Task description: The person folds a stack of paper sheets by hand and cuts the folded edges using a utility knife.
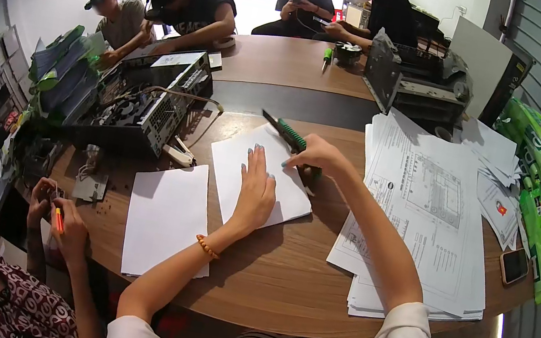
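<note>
A stack of white paper (235, 163) lies at an angle on the table in front of me. My left hand (256, 192) rests flat on it, fingers stretched out and close together. At the stack's far right edge, my right hand (320, 156) is closed round a long black-and-green tool (291, 133) with a ribbed green part; its exact kind is not clear. The tool's dark end points away to the left, over the paper, and my fingers hide its near part. Beside the stack on the left lies a second pile of blank white sheets (167, 220).
Printed drawings (414, 216) cover the right side, with a phone (514, 266) near the edge. An opened computer case (146, 93) stands at left, another metal case (415, 86) at back right. A person's hands (62, 223) hold an orange-handled tool at left; several people sit farther back.
</note>
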{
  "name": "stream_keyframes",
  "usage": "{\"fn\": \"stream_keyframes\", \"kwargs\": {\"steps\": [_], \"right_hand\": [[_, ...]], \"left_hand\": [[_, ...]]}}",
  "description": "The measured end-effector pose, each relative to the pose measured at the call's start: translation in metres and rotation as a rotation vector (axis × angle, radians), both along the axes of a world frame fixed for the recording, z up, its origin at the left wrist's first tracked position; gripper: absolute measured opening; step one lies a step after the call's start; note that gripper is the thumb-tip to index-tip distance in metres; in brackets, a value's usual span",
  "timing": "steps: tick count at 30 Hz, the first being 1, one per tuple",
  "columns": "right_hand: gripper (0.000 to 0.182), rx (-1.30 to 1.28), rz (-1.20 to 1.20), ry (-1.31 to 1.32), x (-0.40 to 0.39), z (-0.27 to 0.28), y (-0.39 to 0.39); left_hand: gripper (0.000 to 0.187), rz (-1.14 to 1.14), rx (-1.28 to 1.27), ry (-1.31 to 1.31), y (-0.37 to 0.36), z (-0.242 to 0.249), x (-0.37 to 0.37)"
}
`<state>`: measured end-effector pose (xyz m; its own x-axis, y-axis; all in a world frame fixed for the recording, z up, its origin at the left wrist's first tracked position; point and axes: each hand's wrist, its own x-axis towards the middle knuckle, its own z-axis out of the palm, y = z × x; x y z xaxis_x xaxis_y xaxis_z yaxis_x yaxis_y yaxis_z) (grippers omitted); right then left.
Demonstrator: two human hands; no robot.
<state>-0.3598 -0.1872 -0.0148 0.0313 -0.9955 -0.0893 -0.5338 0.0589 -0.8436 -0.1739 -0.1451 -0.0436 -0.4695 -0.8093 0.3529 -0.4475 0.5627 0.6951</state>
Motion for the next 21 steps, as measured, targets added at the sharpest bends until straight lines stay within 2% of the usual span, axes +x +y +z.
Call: {"fn": "stream_keyframes", "kwargs": {"steps": [2,4,5,7,9,11,13,16,17,19,20,21], "right_hand": [[0.017,0.014,-0.004,0.082,0.007,0.0,0.0],[0.022,-0.18,-0.021,0.037,0.012,0.003,0.004],[0.022,-0.178,-0.013,0.041,0.013,0.01,0.006],[0.028,-0.185,0.046,-0.169,0.006,0.023,0.009],[0.027,-0.286,0.029,-0.145,-0.013,0.031,0.003],[0.031,-0.369,0.064,-0.219,-0.027,0.052,0.015],[0.037,-0.421,0.092,-0.232,-0.038,0.068,0.027],[0.035,-0.444,0.106,-0.233,-0.039,0.088,0.043],[0.033,-0.443,0.115,-0.284,-0.038,0.093,0.046],[0.033,-0.454,0.102,-0.223,-0.038,0.097,0.048],[0.034,-0.498,0.119,-0.179,-0.041,0.097,0.046],[0.034,-0.54,0.133,-0.136,-0.043,0.096,0.045]], "left_hand": [[0.058,0.002,0.009,0.011,0.0,-0.001,0.0],[0.058,0.015,-0.007,0.086,0.0,0.0,-0.001],[0.058,0.022,-0.005,0.09,0.0,0.004,0.0],[0.056,-0.014,-0.137,0.256,0.0,0.014,0.002],[0.06,-0.012,-0.185,0.342,-0.01,0.018,0.008],[0.066,0.049,-0.222,0.601,-0.018,0.027,0.014],[0.073,0.101,-0.232,0.678,-0.031,0.031,0.02],[0.07,-0.441,0.483,1.008,-0.037,0.032,0.024],[0.07,-0.44,0.483,1.011,-0.033,0.031,0.024],[0.063,-0.521,0.869,0.747,-0.022,0.032,0.025],[0.052,-0.547,0.906,0.684,-0.018,0.034,0.02],[0.052,-0.547,0.909,0.684,-0.015,0.035,0.018]]}}
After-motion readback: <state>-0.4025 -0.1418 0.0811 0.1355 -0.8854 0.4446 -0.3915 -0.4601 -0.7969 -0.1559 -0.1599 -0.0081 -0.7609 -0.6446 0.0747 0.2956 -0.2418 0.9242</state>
